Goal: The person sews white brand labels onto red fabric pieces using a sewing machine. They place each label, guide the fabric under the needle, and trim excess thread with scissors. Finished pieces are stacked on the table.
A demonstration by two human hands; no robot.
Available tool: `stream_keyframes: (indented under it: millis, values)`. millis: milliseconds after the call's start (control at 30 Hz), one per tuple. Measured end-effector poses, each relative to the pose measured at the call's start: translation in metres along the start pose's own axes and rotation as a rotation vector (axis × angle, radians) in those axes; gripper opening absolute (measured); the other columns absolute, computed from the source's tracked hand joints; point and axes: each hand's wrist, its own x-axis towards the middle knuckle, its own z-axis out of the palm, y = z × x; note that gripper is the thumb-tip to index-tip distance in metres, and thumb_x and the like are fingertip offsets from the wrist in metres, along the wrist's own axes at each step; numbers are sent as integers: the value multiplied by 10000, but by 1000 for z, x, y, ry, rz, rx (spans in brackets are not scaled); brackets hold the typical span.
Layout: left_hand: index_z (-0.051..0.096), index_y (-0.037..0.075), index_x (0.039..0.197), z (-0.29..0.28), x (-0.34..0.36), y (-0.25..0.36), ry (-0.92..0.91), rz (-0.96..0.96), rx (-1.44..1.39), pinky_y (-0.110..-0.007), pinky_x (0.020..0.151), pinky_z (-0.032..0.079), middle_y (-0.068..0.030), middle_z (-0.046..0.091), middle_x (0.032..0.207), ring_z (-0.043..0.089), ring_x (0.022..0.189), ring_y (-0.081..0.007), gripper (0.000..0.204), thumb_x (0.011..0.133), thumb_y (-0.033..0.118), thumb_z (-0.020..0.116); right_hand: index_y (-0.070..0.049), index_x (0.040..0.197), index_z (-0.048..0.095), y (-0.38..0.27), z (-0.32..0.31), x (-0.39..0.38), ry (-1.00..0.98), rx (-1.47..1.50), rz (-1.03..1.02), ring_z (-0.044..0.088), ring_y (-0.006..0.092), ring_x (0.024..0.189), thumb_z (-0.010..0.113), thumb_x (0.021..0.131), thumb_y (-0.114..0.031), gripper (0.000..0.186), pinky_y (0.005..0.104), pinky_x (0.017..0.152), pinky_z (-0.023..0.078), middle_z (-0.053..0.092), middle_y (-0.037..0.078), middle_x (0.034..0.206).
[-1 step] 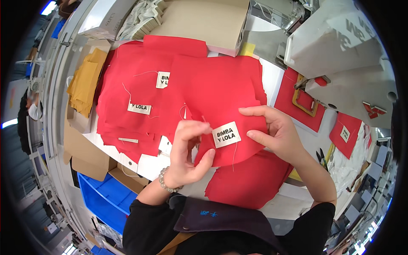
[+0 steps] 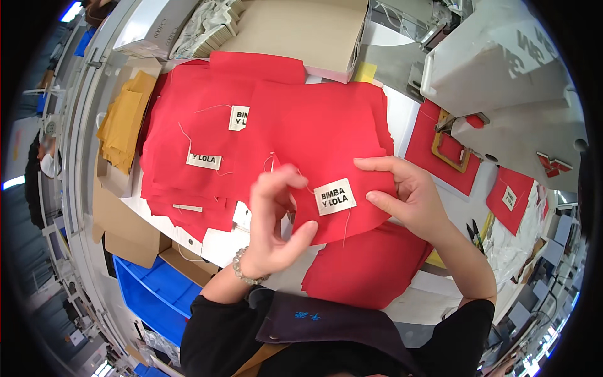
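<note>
A red fabric piece [image 2: 370, 182] with a white printed label [image 2: 335, 196] is in front of me, over other red pieces. Loose threads trail from the label's upper left corner and its lower edge. My right hand [image 2: 402, 188] grips the piece at its right edge, thumb on top. Just left of the label is my left hand [image 2: 273, 217], its fingers curled and its thumb well apart from them. I see nothing held in it. Behind it lies a wide pile of red fabric pieces [image 2: 195, 107], several with white labels. Nearer to me, more red fabric [image 2: 364, 270] lies in a stack.
A sewing machine [image 2: 502, 113] stands at the right, with red fabric under its yellow frame [image 2: 449, 151]. Pens [image 2: 475, 235] lie near another labelled red piece [image 2: 510, 198]. Left are yellow pieces [image 2: 127, 119] in a box and a blue bin [image 2: 147, 292]. A large open carton [image 2: 295, 31] is at the back.
My left fingers have moved a little up and left, off the label's edge, and the gap to the thumb is wider. The right hand keeps its grip nearly unmoved.
</note>
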Motion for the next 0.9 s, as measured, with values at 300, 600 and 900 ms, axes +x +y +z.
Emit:
stream_keyframes:
  millis: [300, 600, 900]
  values:
    - [150, 56, 1520, 1, 19, 13, 127, -576, -927, -358, 999, 453, -161, 395, 1440, 518, 1237, -256, 835, 905, 278, 670, 29, 1415, 432, 0, -9, -15, -91, -2, -199, 473, 170, 1311, 616, 881, 55, 565, 314, 1066, 406, 471, 129, 1452]
    - [399, -4, 1372, 9, 33, 18, 27, -729, -667, -346, 1024, 458, -124, 565, 1284, 548, 1204, -181, 679, 805, 46, 768, 7, 1490, 296, 5, -8, -29, -43, 12, -233, 346, 196, 1410, 602, 880, 77, 686, 337, 1119, 342, 300, 131, 1562]
    - [378, -31, 1376, 14, 40, 25, 25, -423, -249, -365, 1019, 462, -130, 523, 1313, 523, 1227, -204, 766, 752, 47, 815, -3, 1509, 250, 3, -1, -50, 79, -247, -181, 371, 176, 1378, 559, 903, 82, 686, 324, 1089, 386, 280, 135, 1566]
